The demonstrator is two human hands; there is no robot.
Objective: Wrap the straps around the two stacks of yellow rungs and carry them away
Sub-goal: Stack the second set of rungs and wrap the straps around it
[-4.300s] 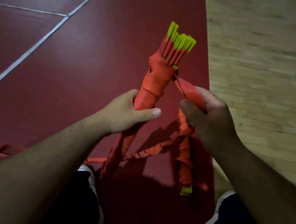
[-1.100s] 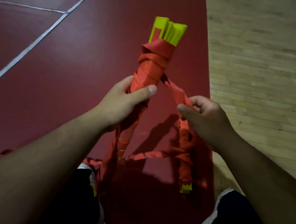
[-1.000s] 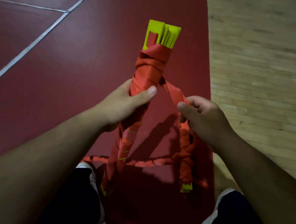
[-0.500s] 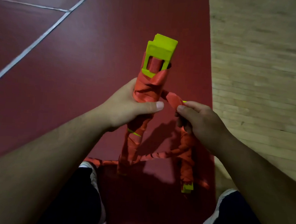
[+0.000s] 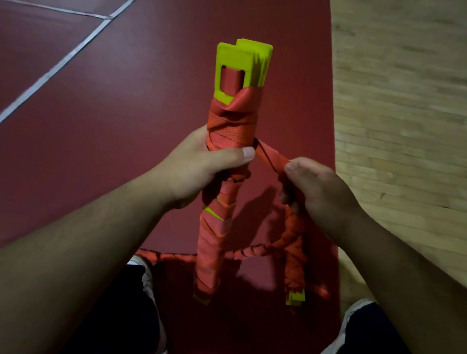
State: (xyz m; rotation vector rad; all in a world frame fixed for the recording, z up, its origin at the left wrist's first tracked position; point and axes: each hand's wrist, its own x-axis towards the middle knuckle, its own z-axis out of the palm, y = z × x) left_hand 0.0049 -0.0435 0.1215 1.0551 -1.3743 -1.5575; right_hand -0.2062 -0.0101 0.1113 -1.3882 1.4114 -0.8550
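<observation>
Gripping orange-wound yellow rung stack (image 5: pixel 242 58): left hand (image 5: pixel 199 171); pinching strap (image 5: pixel 272 157): right hand (image 5: pixel 318 192)

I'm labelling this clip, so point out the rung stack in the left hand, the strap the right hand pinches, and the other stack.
Left stack (image 5: pixel 235 56): head view, bare yellow top.
Pinched strap (image 5: pixel 271 156): head view, taut free stretch.
Other stack (image 5: pixel 295 298): head view, yellow bottom tip.

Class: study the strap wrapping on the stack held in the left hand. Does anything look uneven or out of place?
Yes. Below the left hand, the orange strap leaves a slanted gap on the stack where yellow shows through; its turns cross unevenly.
</observation>
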